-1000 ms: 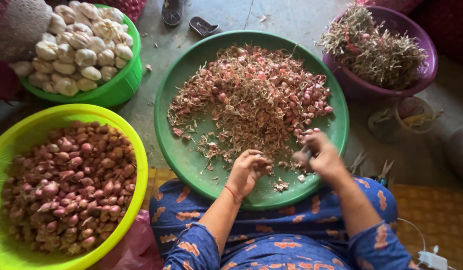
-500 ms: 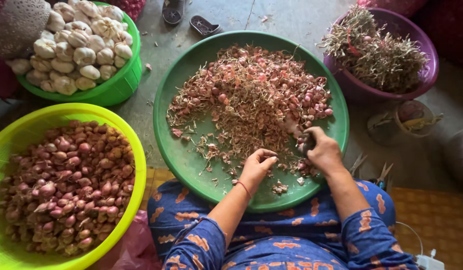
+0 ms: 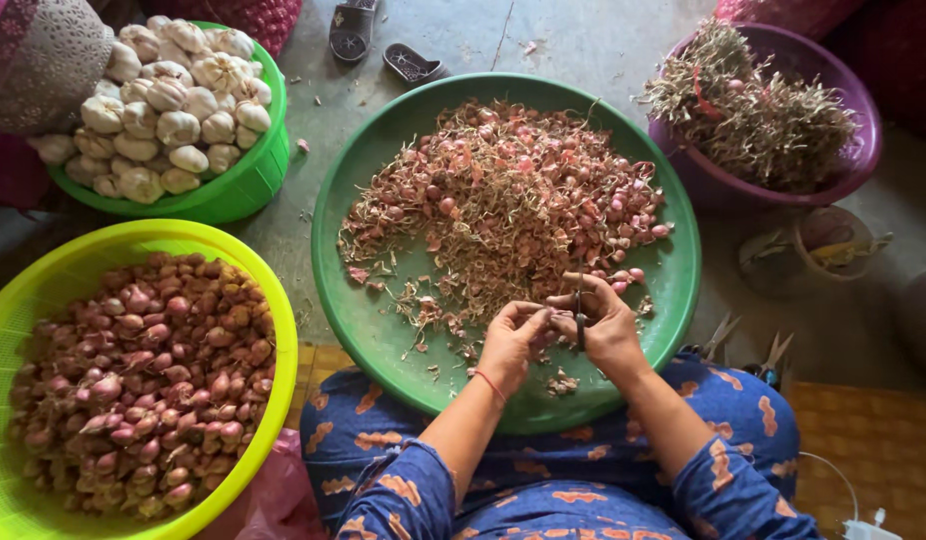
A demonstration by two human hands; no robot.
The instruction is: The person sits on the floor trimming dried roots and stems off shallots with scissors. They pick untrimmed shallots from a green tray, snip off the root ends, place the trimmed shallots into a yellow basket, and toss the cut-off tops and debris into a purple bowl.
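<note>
I see a big green tray (image 3: pixel 368 300) piled with small red shallots (image 3: pixel 513 200). Over its near edge, my left hand (image 3: pixel 511 345) and right hand (image 3: pixel 608 325) meet; the right grips small scissors (image 3: pixel 580 310), the left pinches something tiny.

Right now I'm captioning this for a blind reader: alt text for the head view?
A seated person's left hand and right hand meet over a green tray of shallots and peelings, the right holding a small blade. Basins of shallots and garlic sit left.
</note>
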